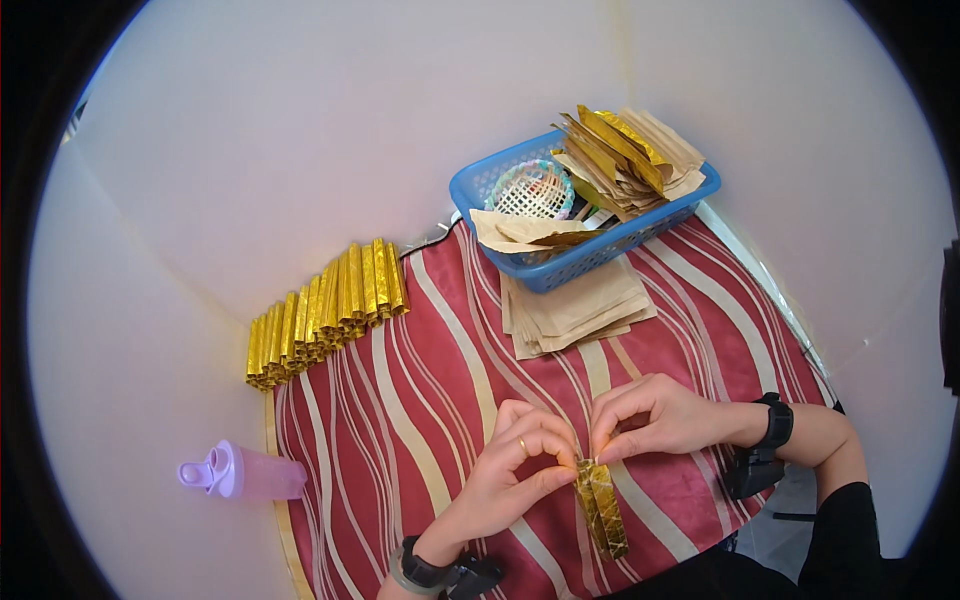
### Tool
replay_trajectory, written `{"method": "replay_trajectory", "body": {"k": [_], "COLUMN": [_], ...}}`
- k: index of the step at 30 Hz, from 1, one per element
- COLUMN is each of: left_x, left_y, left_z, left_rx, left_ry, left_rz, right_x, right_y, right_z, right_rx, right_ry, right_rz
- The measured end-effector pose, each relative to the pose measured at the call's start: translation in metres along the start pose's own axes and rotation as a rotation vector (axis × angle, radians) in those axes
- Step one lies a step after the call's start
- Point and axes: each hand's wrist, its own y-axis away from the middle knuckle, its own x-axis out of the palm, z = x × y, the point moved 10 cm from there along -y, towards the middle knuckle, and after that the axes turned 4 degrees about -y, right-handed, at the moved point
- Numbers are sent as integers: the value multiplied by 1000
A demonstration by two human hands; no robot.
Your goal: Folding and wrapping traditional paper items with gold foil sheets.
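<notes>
A narrow folded strip of gold foil paper [601, 510] hangs between my hands near the front of the cloth. My left hand [515, 465] pinches its upper left corner between thumb and fingertips. At the upper right corner, my right hand [655, 418] has its thumb and fingertips pressed together on the paper. The strip shows creases and a fold along its length, and its lower end points toward me. Beyond my hands lies a stack of tan paper sheets [570, 310], partly under a blue basket.
The blue plastic basket [585, 262] holds tan and gold papers and a small woven basket [533, 190]. Rows of gold folded paper tubes [325, 315] are piled at the left. A purple bottle [255, 473] stands at the left edge. A red striped cloth [440, 370] covers the table.
</notes>
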Motion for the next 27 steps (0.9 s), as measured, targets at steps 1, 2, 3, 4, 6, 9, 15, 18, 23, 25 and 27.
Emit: {"method": "replay_trajectory", "body": {"k": [1,2,3,4,6,9,15,18,23,25,27], "left_x": [0,-1,-1,-1,-1,-1,1,0,-1,-2,-3], "left_y": [0,0,-1,-1,0,-1,-2,0,-2,-2,-2], "left_z": [0,0,0,-1,1,-2,-4,-1,-5,-6,-7], "left_rx": [-2,-1,-1,-1,-16,-23,-45,-62,-41,-43,-40], "left_ry": [2,-12,-27,-25,-62,-78,-94,-127,-181,-195,-229], "left_rz": [-1,-1,0,-1,1,-1,28,24,-2,-15,-21], "right_x": [0,0,0,0,0,1,1,1,0,0,0], "right_y": [0,0,0,0,0,1,2,0,1,0,-1], "right_z": [0,0,1,1,0,1,2,0,-6,-8,-9], "right_rx": [-4,-2,-1,-1,5,-1,-6,11,38,53,63], "right_ry": [0,0,-5,-10,-10,13,71,73,58,58,51], "right_rz": [2,2,-1,-4,-3,0,-2,-14,-11,-11,-7]}}
